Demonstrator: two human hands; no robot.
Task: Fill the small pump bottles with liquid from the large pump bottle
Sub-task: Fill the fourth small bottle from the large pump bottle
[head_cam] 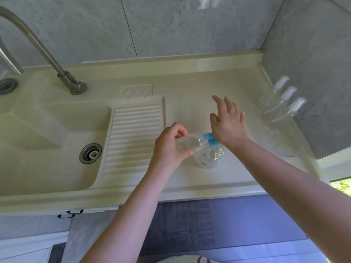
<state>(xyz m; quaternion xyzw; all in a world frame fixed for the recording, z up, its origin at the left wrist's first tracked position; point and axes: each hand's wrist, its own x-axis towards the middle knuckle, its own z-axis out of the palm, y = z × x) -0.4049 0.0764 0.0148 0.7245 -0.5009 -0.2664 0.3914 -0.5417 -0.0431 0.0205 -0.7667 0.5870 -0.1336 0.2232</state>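
Large pump bottle (209,155): upright on worktop (190,88), near frame centre, blue pump head on top.
Small bottle (188,142): clear, tilted on its side, mouth at blue spout; pinched in left hand (169,145), fingers curled round body.
Right hand (227,121): fingers spread and straight, heel of palm over pump head; contact not certain.
Three small pump bottles (281,103): white-capped, clear, at 2 o'clock by the wall.
Sink (47,133): at 9 o'clock, ribbed drainer beside; tap (38,46) at 10 o'clock.
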